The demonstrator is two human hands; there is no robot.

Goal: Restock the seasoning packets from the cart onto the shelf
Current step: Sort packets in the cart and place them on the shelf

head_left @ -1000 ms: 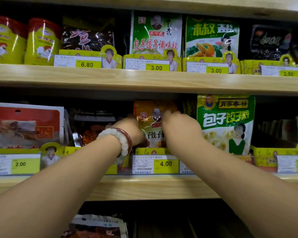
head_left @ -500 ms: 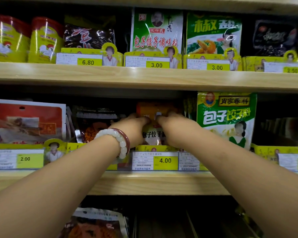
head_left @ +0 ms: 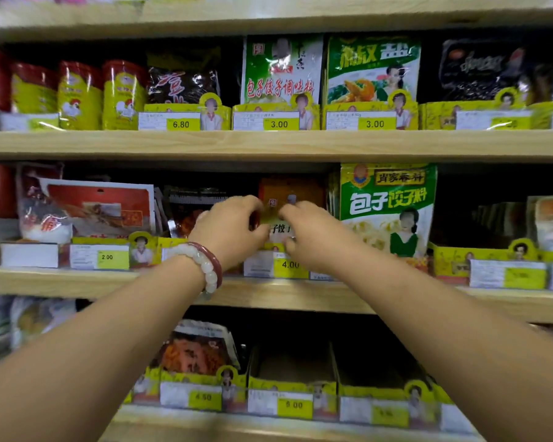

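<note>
An orange seasoning packet (head_left: 292, 191) stands upright in the middle shelf (head_left: 268, 295) slot, above the 4.00 price tag (head_left: 289, 265). My left hand (head_left: 230, 228), with a bead bracelet on its wrist, pinches the packet's left side. My right hand (head_left: 313, 234) pinches its right side. Both hands cover the packet's lower half. A tall green seasoning packet (head_left: 388, 208) stands just to the right of it. The cart is out of view.
The upper shelf (head_left: 268, 143) holds yellow tins (head_left: 80, 97) and green packets (head_left: 281, 71). Red packets (head_left: 99, 207) lie at the middle left. On the lower shelf, an orange packet (head_left: 198, 349) stands beside cardboard trays (head_left: 292, 368) with dark insides.
The view has pulled back, so the lower shelf now shows. Both hands have stayed on the orange packet and slid slightly lower and nearer to me.
</note>
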